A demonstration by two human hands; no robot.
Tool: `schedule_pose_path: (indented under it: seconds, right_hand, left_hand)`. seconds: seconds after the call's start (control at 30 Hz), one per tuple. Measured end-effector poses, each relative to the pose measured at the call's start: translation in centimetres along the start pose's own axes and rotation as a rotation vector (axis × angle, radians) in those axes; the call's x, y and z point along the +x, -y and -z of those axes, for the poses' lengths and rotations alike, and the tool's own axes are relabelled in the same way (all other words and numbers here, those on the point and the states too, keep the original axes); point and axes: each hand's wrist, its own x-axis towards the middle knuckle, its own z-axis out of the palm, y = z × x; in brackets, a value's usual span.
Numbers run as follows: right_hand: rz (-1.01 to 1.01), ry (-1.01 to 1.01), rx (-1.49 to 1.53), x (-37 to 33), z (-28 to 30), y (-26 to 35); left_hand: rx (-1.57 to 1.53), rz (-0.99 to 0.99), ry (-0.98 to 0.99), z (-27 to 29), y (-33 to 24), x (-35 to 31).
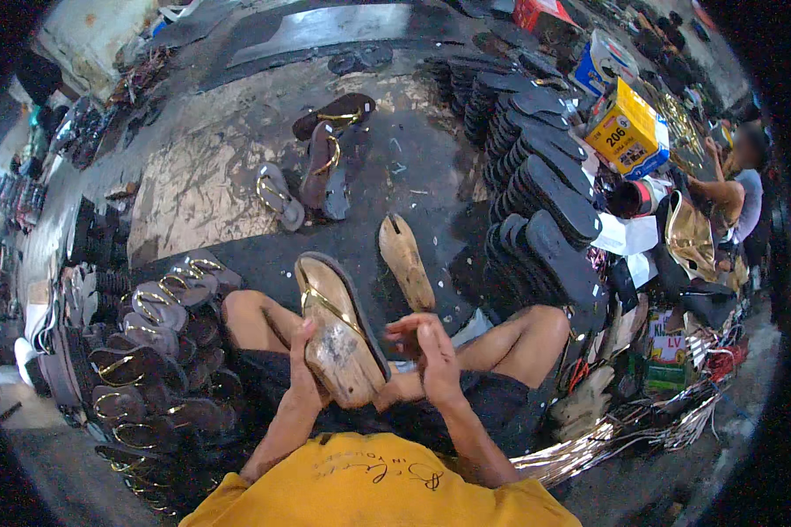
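Note:
A flip-flop (pixel 359 303) with a dark sole and gold straps is fitted on a wooden shoe last (pixel 343 356) in front of me, toe end pointing away. My left hand (pixel 303 364) grips the last and sandal along their left side, thumb pointing up. Just right of the sandal, my right hand (pixel 429 356) is raised with its fingers apart and appears to hold nothing. Beyond it, a second wooden last (pixel 402 255) with a slot in its far end lies on the dark floor mat. Whether the right fingers touch the sole's edge, I cannot tell.
Finished gold-strapped flip-flops (pixel 163 303) are heaped at my left. Tall stacks of dark soles (pixel 545 180) stand on the right, near a yellow box (pixel 628 127). Loose sandals (pixel 325 158) lie ahead. Gold strips (pixel 580 452) spread at lower right; another person (pixel 743 189) sits farther off.

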Motion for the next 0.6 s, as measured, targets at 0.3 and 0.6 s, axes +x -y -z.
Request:
schedule_pose_path:
  seconds: [0.3, 0.6]
  right_hand:
    - [-0.283, 0.152, 0.050, -2.8, -1.8, -0.5]
    - [-0.383, 0.447, 0.154, -6.0, 2.0, -0.8]
  left_hand:
    - [-0.138, 0.100, 0.228, 1.6, -0.4, -1.8]
    - [0.012, 0.202, 0.692, -7.1, -4.6, -7.7]
